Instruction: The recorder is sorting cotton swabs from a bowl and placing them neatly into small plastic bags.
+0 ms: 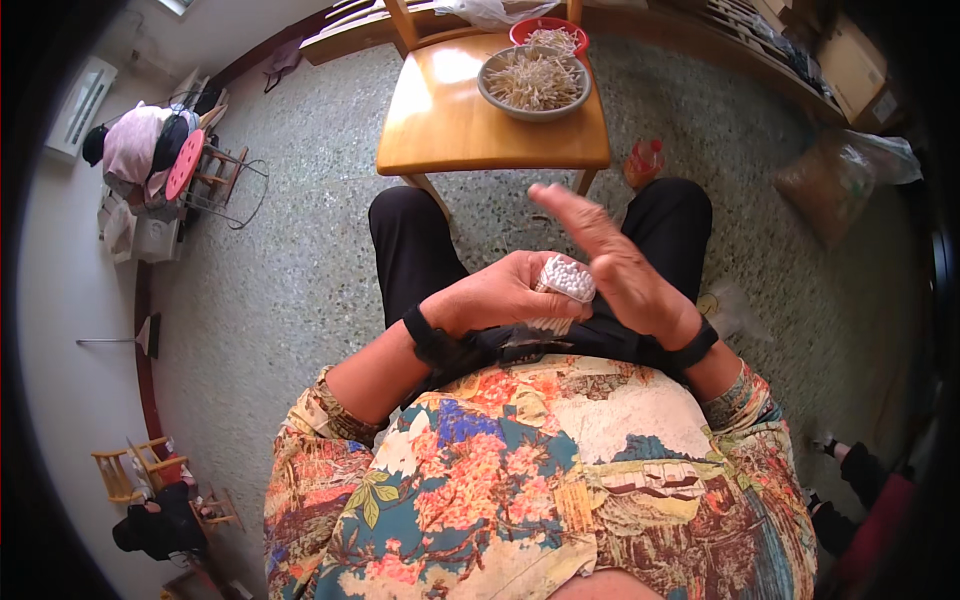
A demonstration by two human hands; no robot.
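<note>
Over my lap, my left hand (488, 293) is closed around a bundle of cotton swabs (567, 278). Their white tips are packed together at the top, and the sticks show below my fingers. Just to the right of the bundle is my right hand (628, 270), flat with its fingers stretched out and slightly blurred. Nothing shows in it; whether its palm touches the bundle I cannot tell. Ahead of my knees stands a wooden chair (440, 125). On its seat sit a grey bowl (535, 114) heaped with loose swabs and, behind it, a red bowl (583, 42) holding more.
A red-capped bottle (645, 162) stands on the speckled floor right of the chair. Farther right lies a filled clear plastic bag (828, 190). Left, a pink round stool seat (184, 165) leans by piled clothes (137, 142). Other people's legs (858, 475) appear at lower right.
</note>
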